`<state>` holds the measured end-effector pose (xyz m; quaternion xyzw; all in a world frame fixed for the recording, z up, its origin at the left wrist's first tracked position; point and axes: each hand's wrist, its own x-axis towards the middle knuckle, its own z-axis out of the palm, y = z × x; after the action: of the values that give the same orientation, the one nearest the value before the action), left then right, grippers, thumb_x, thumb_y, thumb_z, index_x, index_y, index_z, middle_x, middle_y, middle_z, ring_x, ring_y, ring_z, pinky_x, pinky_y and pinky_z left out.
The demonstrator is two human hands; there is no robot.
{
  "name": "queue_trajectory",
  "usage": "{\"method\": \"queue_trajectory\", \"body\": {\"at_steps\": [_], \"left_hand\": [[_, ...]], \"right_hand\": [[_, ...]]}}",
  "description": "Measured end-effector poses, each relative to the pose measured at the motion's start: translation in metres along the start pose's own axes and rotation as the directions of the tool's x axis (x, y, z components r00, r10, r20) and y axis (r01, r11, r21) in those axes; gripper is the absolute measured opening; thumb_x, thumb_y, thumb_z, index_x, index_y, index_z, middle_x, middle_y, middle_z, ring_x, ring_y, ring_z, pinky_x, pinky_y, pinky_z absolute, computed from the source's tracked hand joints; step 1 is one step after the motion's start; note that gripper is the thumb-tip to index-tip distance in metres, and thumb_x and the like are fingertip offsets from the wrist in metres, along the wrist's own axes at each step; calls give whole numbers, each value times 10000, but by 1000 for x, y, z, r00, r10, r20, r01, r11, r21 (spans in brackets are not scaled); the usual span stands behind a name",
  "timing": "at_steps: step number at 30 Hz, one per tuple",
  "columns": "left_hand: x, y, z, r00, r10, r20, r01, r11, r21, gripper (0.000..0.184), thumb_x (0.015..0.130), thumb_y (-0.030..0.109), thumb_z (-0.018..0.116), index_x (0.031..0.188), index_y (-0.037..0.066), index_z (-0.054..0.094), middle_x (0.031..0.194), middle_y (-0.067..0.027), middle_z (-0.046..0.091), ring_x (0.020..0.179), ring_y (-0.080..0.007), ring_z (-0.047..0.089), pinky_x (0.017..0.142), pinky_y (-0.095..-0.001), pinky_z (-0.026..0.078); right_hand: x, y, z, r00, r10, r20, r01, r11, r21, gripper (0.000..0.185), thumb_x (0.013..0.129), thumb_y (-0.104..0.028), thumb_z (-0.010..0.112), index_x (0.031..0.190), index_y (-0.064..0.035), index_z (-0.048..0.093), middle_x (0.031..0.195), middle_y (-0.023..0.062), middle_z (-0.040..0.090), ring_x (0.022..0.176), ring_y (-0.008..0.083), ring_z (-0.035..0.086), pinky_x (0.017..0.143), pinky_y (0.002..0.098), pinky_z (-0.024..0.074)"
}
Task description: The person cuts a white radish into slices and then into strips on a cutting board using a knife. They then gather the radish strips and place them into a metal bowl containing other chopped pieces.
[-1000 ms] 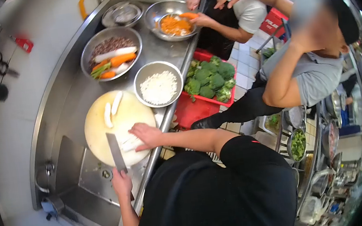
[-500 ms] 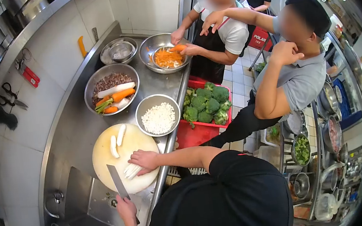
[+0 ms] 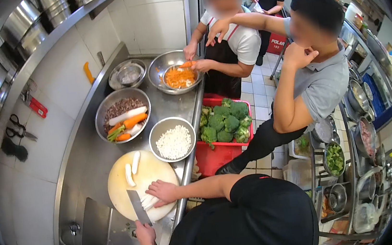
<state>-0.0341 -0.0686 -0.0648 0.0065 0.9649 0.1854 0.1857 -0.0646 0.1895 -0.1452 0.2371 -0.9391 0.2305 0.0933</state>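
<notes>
My left hand (image 3: pixel 145 232) is closed around the handle of a cleaver-like knife (image 3: pixel 139 207), its broad blade at the left end of a bunch of white vegetable strips (image 3: pixel 149 201). Whether the edge touches them I cannot tell. My right hand (image 3: pixel 163 192) lies palm down on the strips, fingers pressing them onto the round cutting board (image 3: pixel 119 191). Two peeled, radish-like white pieces (image 3: pixel 129 174) lie beyond on the board. Just past it stands a steel bowl of small white cubes (image 3: pixel 173 142).
A steel bowl (image 3: pixel 101 128) holds carrots and a white root over brownish bits. A co-worker's hands (image 3: pixel 203 65) hold a carrot above shredded carrot (image 3: pixel 180 77). Broccoli (image 3: pixel 225 121) fills a red crate. Another person (image 3: pixel 319 79) stands close on the right. A sink (image 3: pixel 99 225) adjoins the board.
The view has tilted, so the counter sits lower in the picture. My left hand has brought the knife closer to the white strips. My right hand stays on them.
</notes>
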Motion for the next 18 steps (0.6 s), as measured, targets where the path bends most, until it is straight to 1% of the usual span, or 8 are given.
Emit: {"method": "queue_trajectory", "body": {"at_steps": [4, 7, 10, 13, 14, 16, 17, 18], "left_hand": [[-3, 14, -8, 998, -48, 32, 48, 999, 7, 312, 960, 130, 597, 1203, -44, 509, 1025, -360, 691, 1011, -543, 666, 890, -598, 505], [-2, 15, -6, 999, -47, 22, 46, 997, 62, 414, 961, 138, 603, 1315, -49, 499, 1059, -364, 689, 1046, -533, 665, 915, -586, 509], [5, 9, 4, 999, -28, -35, 31, 995, 98, 519, 965, 141, 599, 1430, -43, 458, 1091, -366, 688, 1072, -518, 667, 940, -572, 512], [4, 15, -1, 996, -71, 55, 68, 996, 51, 593, 973, 144, 582, 1511, -32, 406, 1102, -371, 687, 1076, -510, 673, 950, -564, 516], [4, 13, -1, 996, -74, 51, 71, 996, 62, 573, 975, 143, 575, 1496, -35, 415, 1094, -370, 688, 1069, -511, 675, 943, -566, 518], [3, 21, -3, 998, -52, 47, 48, 996, 81, 534, 980, 142, 562, 1465, -41, 433, 1079, -368, 691, 1054, -514, 679, 931, -569, 521], [-2, 19, -2, 997, -52, 61, 47, 996, 71, 500, 977, 140, 561, 1427, -46, 446, 1089, -371, 688, 1057, -521, 675, 934, -567, 519], [-9, 20, -9, 995, -61, 85, 55, 996, 75, 466, 975, 138, 560, 1389, -51, 459, 1098, -374, 685, 1059, -527, 671, 937, -566, 518]], "right_hand": [[-5, -4, -2, 999, 7, -42, -6, 1000, 9, 831, 824, -576, 729, 1373, 19, 541, 1196, 168, 588, 1123, 328, 555, 972, 443, 437], [-5, -4, -7, 999, 33, -26, -32, 999, 36, 841, 824, -579, 724, 1384, 19, 534, 1209, 163, 588, 1141, 327, 546, 985, 443, 428], [-3, -4, -11, 998, 52, 31, -52, 998, 32, 841, 853, -595, 695, 1402, 20, 531, 1243, 170, 593, 1156, 331, 545, 1009, 439, 415], [-3, -4, -6, 997, 75, 32, -76, 996, 45, 873, 827, -593, 713, 1400, 37, 523, 1228, 171, 596, 1160, 333, 539, 998, 458, 418], [-2, -5, -6, 998, 63, 29, -64, 998, 13, 865, 849, -599, 690, 1401, 46, 526, 1239, 183, 605, 1160, 334, 544, 999, 456, 417], [5, 4, -18, 997, 72, 34, -71, 997, -12, 844, 869, -599, 675, 1404, 39, 534, 1249, 180, 611, 1161, 341, 550, 1005, 453, 418], [-2, -9, -12, 994, 92, 52, -92, 996, 5, 834, 879, -598, 667, 1405, 35, 538, 1254, 178, 613, 1162, 345, 553, 1009, 452, 419], [1, -10, -13, 987, 119, 108, -123, 992, 31, 826, 885, -603, 663, 1402, 30, 544, 1261, 175, 618, 1170, 344, 558, 1009, 452, 426]]}}
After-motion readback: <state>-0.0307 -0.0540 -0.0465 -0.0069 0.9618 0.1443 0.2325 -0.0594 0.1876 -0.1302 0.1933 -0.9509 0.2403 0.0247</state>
